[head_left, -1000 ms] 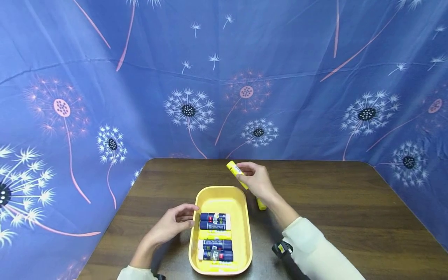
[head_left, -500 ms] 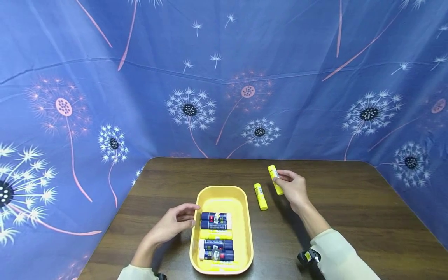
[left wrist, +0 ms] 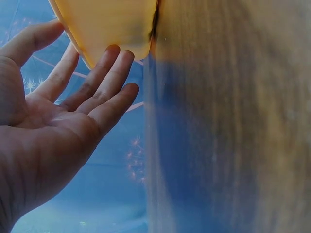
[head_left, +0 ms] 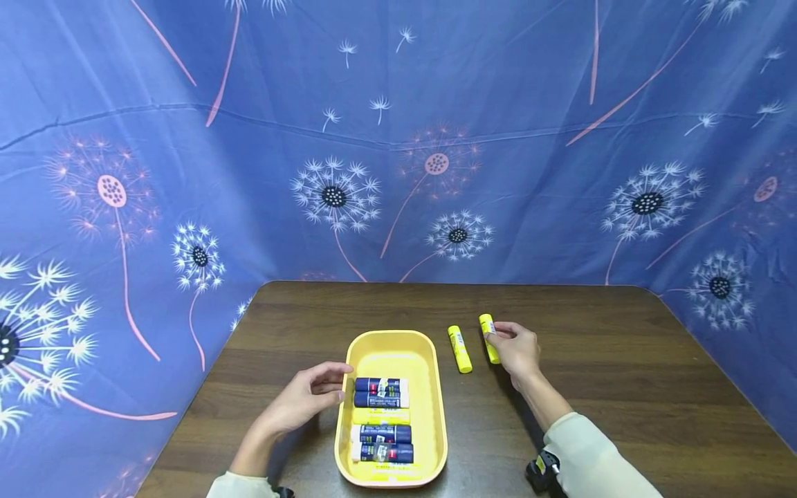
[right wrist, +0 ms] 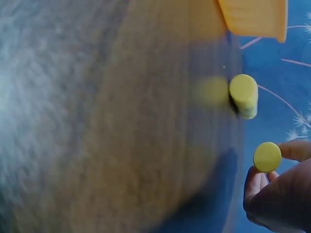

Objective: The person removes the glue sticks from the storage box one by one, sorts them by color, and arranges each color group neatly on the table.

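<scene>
My right hand [head_left: 520, 351] pinches a yellow glue stick [head_left: 489, 339] between thumb and fingers, close over the table right of the tray. In the right wrist view its round yellow end [right wrist: 267, 157] faces the camera. Just left of it, another yellow glue stick [head_left: 459, 349] lies on the table. My left hand [head_left: 306, 395] rests its relaxed fingers against the left side of the yellow tray [head_left: 441, 422]; in the left wrist view the fingers [left wrist: 99, 80] are fairly straight at the tray's wall [left wrist: 109, 24]. Inside the tray lie several dark blue glue sticks [head_left: 382, 434] and yellow ones [head_left: 381, 416].
The tray stands lengthwise on the brown wooden table [head_left: 623, 373], its contents in a column toward the near end. Bare yellow floor [head_left: 389, 356] shows at its far end. A blue curtain with dandelion prints [head_left: 529, 228] hangs behind the table.
My right hand carries the yellow glue stick from above the tray's far right corner to the right, then lowers it beside the one on the table. My left hand stays at the tray.
</scene>
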The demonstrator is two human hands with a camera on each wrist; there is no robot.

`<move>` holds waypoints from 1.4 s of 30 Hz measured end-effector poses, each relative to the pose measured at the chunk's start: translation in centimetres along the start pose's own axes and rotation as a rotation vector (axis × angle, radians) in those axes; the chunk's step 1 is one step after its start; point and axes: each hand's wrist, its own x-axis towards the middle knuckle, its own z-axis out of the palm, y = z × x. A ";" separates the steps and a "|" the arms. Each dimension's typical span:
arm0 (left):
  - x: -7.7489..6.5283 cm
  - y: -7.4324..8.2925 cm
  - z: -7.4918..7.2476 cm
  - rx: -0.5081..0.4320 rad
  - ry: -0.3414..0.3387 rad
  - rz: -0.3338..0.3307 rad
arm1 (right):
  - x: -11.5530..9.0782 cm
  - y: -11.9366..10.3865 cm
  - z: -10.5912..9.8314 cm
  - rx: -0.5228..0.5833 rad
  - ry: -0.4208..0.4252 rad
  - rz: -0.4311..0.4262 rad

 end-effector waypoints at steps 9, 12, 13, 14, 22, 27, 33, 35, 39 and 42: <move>0.0 0.0 0.1 0.000 0.006 -0.003 | 0.0 0.9 0.8 -0.086 0.044 0.008; 0.0 0.0 0.1 0.002 0.005 -0.001 | -0.1 0.9 1.1 -0.139 0.050 -0.018; -0.1 0.0 0.1 0.002 0.004 0.001 | -0.1 0.9 1.1 -0.161 0.052 -0.027; -0.1 0.0 0.1 0.005 0.005 0.004 | -0.2 0.8 1.2 -0.180 0.051 -0.037; -0.1 0.0 0.2 0.000 0.010 0.011 | 0.0 0.6 1.9 -0.267 0.045 -0.055; -0.2 0.1 0.2 -0.009 0.014 0.005 | 0.1 0.8 2.0 -0.279 0.056 -0.060; -0.2 0.0 0.4 -0.013 0.017 0.000 | 0.0 0.9 1.9 -0.263 0.063 -0.048; -0.1 0.0 0.4 -0.008 0.012 0.001 | -0.1 0.8 1.8 -0.257 0.062 -0.045; 0.0 0.1 0.2 0.012 0.007 -0.006 | -0.2 0.8 1.5 -0.235 0.043 -0.023; 0.0 0.3 0.0 0.015 0.003 -0.012 | -0.2 0.5 1.1 -0.201 0.025 -0.005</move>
